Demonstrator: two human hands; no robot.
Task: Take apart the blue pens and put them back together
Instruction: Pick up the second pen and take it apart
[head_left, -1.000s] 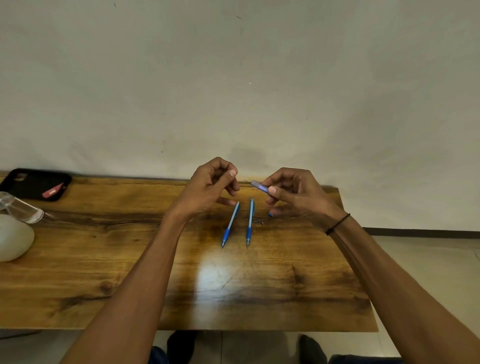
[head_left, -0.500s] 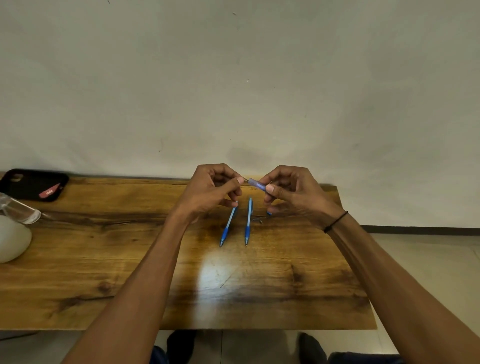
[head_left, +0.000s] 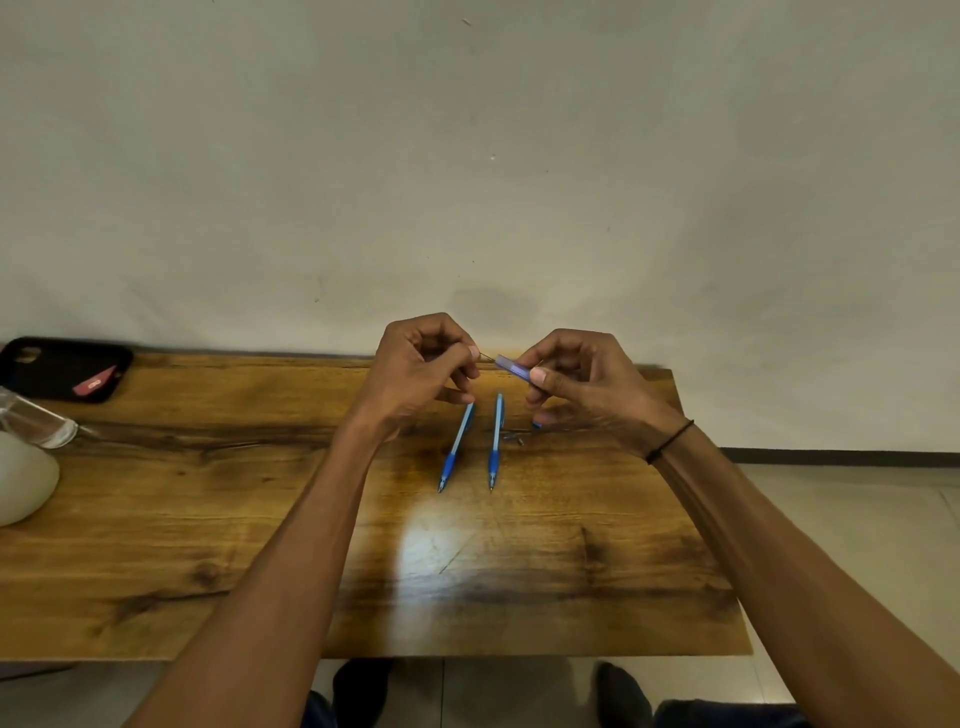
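While two blue pens (head_left: 470, 444) lie whole at the table's (head_left: 208, 519) centre, a third is apart — left hand (head_left: 415, 371) pinching its thin refill (head_left: 487, 356), right hand (head_left: 582, 384) gripping the barrel (head_left: 511, 368), small parts (head_left: 519, 436) at 3 o'clock — reassembly unfinished; no containers hold anything.

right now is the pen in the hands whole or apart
Apart: the right hand holds only a barrel; the left hand pinches a thin refill.

The single head-worn wide-angle camera is looking forward and down from above the near edge of the brown grained wooden table (head_left: 156, 519), facing a plain pale wall (head_left: 467, 156), close over both forearms.
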